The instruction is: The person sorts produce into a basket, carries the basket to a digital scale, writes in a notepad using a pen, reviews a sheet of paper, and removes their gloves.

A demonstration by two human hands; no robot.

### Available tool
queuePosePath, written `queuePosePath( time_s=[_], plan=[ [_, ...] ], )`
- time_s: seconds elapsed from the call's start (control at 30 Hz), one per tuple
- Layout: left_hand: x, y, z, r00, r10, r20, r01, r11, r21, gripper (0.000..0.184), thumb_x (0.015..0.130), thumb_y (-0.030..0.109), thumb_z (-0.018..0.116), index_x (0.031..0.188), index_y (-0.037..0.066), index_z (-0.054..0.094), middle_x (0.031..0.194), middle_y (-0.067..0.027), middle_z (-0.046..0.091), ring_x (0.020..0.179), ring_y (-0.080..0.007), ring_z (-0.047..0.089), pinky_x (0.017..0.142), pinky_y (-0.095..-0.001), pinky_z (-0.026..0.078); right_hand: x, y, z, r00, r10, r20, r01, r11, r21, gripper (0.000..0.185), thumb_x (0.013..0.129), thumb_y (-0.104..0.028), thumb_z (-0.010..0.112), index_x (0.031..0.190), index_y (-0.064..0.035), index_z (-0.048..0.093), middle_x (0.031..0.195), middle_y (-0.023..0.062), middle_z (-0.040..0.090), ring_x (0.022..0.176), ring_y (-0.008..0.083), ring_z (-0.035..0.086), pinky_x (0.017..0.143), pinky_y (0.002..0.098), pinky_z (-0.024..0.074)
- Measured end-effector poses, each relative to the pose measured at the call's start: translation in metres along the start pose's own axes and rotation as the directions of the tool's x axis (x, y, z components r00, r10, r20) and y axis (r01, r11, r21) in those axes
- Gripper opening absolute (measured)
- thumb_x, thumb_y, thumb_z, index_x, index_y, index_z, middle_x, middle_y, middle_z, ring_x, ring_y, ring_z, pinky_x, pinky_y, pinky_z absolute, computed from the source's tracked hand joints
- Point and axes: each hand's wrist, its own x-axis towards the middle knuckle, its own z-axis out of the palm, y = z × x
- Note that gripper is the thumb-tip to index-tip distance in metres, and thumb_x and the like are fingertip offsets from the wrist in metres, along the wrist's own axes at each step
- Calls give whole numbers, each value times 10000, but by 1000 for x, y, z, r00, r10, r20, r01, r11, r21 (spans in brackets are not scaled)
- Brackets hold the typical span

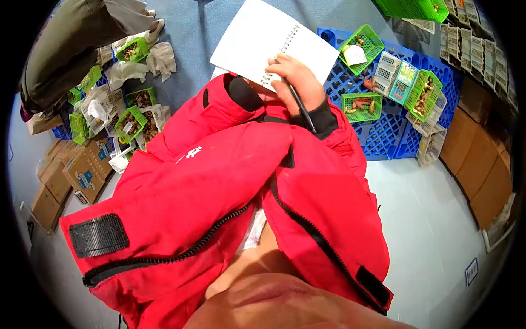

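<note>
A spiral notebook (pixel 235 46) lies spread in front of my chest, its white pages facing up and its wire binding in the middle. My right hand (pixel 298 82) rests on the lower part of the right page. Its fingers are closed round a black pen (pixel 301 107), whose back end slants down over the dark cuff. My left hand (pixel 258 87) is at the notebook's lower edge, supporting it; most of that hand is hidden by the pages and the red sleeve (pixel 219 104). I cannot make out any writing.
On the right, a blue pallet (pixel 378 134) bears green baskets (pixel 424 96) with brownish pieces and a teal-edged device (pixel 404 81). More baskets (pixel 131 123) and cardboard boxes (pixel 87 170) stand left. Another person's trousers (pixel 71 49) show at upper left. Brown boxes (pixel 471 153) line the right.
</note>
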Motion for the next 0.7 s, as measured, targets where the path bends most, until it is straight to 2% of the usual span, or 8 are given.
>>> queuePosePath(
  time_s=[0.07, 0.13, 0.2, 0.27, 0.43, 0.57, 0.67, 0.7],
  plan=[
    [5, -2, -4, 998, 54, 13, -54, 998, 32, 611, 835, 415, 462, 1274, 23, 296, 1245, -169, 404, 1072, -273, 481, 908, -378, 397, -14, 10, 0, 884, 243, -400, -256, 966, 21, 263, 724, -30, 566, 986, -12, 547, 997, 161, 571, 959, 265, 549, 832, 310, 416],
    [7, -4, -7, 995, 94, 27, -95, 994, 55, 625, 830, 427, 465, 1275, 24, 294, 1251, -169, 399, 1076, -270, 478, 909, -380, 395, -19, 13, -16, 672, 542, -505, -286, 819, 498, 291, 814, -168, 555, 1031, 10, 484, 989, 90, 555, 879, 154, 536, 744, 276, 438],
    [9, -7, -9, 990, 131, 50, -134, 988, 74, 639, 824, 439, 468, 1277, 25, 291, 1257, -169, 393, 1080, -268, 476, 910, -383, 394, -39, 46, -16, 511, 714, -479, -405, 691, 599, 276, 847, -199, 516, 1023, 10, 477, 991, 92, 562, 793, 107, 504, 712, 229, 416],
    [12, -10, -10, 981, 170, 89, -178, 980, 90, 653, 819, 451, 472, 1279, 25, 288, 1263, -169, 388, 1084, -265, 474, 911, -385, 392, -61, 85, 3, 552, 834, -7, -160, 114, 980, 300, 839, -197, 538, 1058, 4, 500, 1020, 72, 545, 915, 148, 513, 742, 275, 432],
    [19, -6, -28, 882, 374, 286, -420, 900, 118, 689, 805, 481, 480, 1284, 28, 282, 1279, -169, 374, 1093, -259, 469, 915, -390, 388, -61, 59, -18, 641, 768, 5, -419, 345, 840, 329, 827, -140, 539, 1109, 19, 483, 1024, 93, 558, 893, 156, 530, 790, 284, 419],
    [-12, 58, 23, 998, -12, -68, 15, 999, 33, 631, 809, 346, 537, 1285, 21, 281, 1242, -157, 419, 1104, -248, 456, 930, -386, 362, -75, 50, -59, 651, 753, 95, -443, 275, 853, 322, 797, -104, 539, 1085, 31, 488, 1006, 117, 570, 870, 173, 570, 745, 281, 465],
    [-13, 53, 24, 943, -249, -223, 328, 816, 476, 567, 791, 186, 567, 1261, 0, 310, 1194, -143, 461, 1100, -217, 451, 922, -349, 355, -89, 39, -70, 580, 807, 110, -548, 286, 786, 291, 791, -98, 541, 1051, 29, 508, 970, 109, 583, 844, 167, 574, 726, 274, 463],
    [-13, 45, 39, 930, -286, -230, 356, 858, 370, 544, 777, 132, 550, 1252, -1, 320, 1187, -136, 468, 1091, -214, 458, 920, -349, 355, -96, 41, -69, 562, 824, 77, -586, 330, 741, 258, 804, -119, 532, 1021, 22, 526, 887, 86, 589, 745, 137, 563, 659, 246, 454]
  ],
)
